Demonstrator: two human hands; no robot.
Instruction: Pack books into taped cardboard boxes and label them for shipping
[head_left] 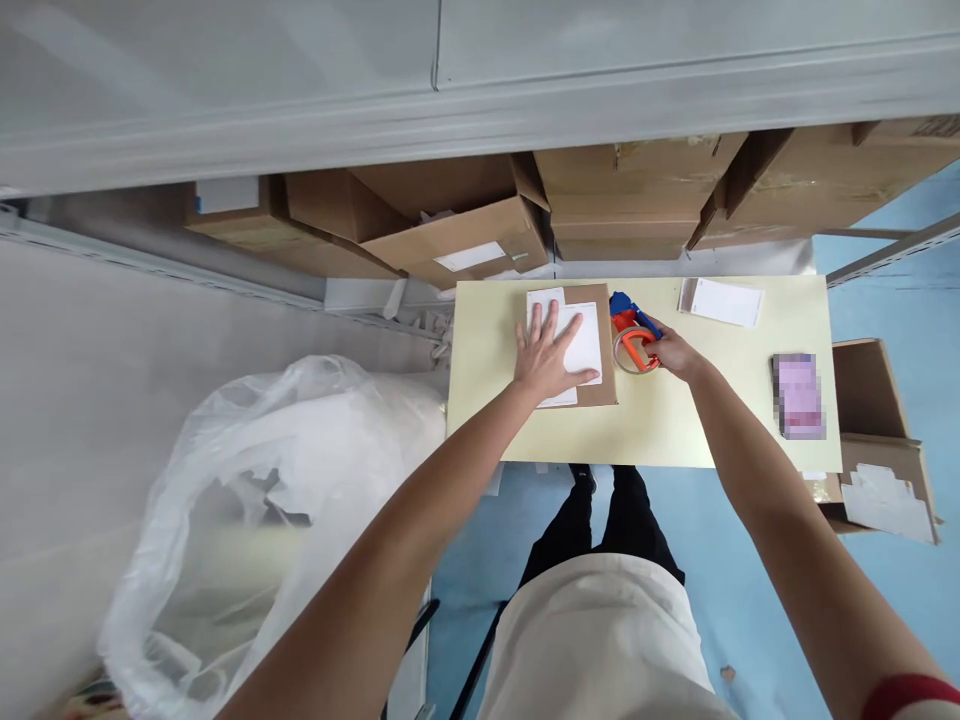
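Note:
My left hand (546, 358) lies flat with fingers spread on white sheets (586, 340) that rest on a brown cardboard piece (600, 392) on the pale yellow table (675, 430). My right hand (671, 352) is closed on the handle of an orange and blue tape dispenser (630, 335), which stands on the table just right of the cardboard.
A stack of white labels (724, 301) lies at the table's far right, and a pink phone (797, 394) near its right edge. Cardboard boxes (630, 190) line the wall behind. A large clear plastic bag (277, 500) stands to the left, an open box (885, 470) to the right.

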